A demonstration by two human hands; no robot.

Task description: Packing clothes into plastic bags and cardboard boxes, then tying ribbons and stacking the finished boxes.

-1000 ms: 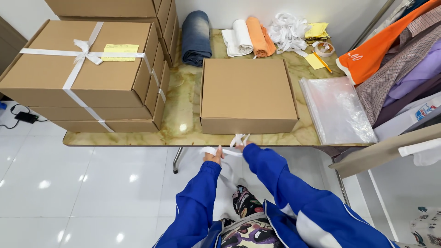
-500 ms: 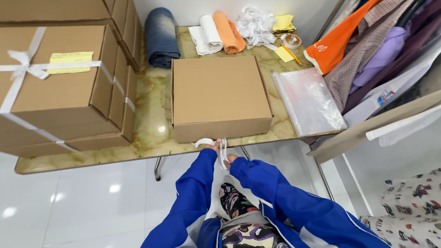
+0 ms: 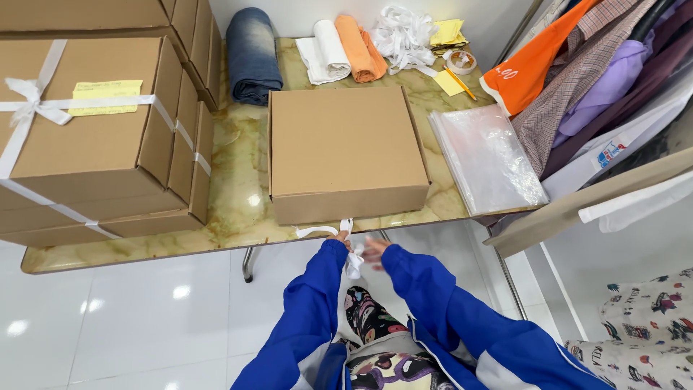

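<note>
A plain closed cardboard box [image 3: 346,148] lies flat on the marble-topped table [image 3: 238,209]. A white ribbon [image 3: 339,235] comes out from under the box's front edge and hangs over the table edge. My left hand [image 3: 341,238] pinches this ribbon just below the edge. My right hand [image 3: 374,250] is beside it, blurred, fingers spread, close to the ribbon's hanging end [image 3: 354,266]. Both arms wear blue sleeves.
Stacked cardboard boxes [image 3: 86,137] tied with white ribbon fill the table's left. Folded jeans [image 3: 251,54], rolled white and orange cloths [image 3: 343,49], a ribbon heap [image 3: 401,32] and tape lie at the back. Clear plastic bags [image 3: 487,159] lie right; hanging garments [image 3: 585,79] crowd the right.
The view has shifted, so the box now sits nearer centre. My hands stay at the table's front edge on the ribbon; the right hand has moved slightly away and opened.
</note>
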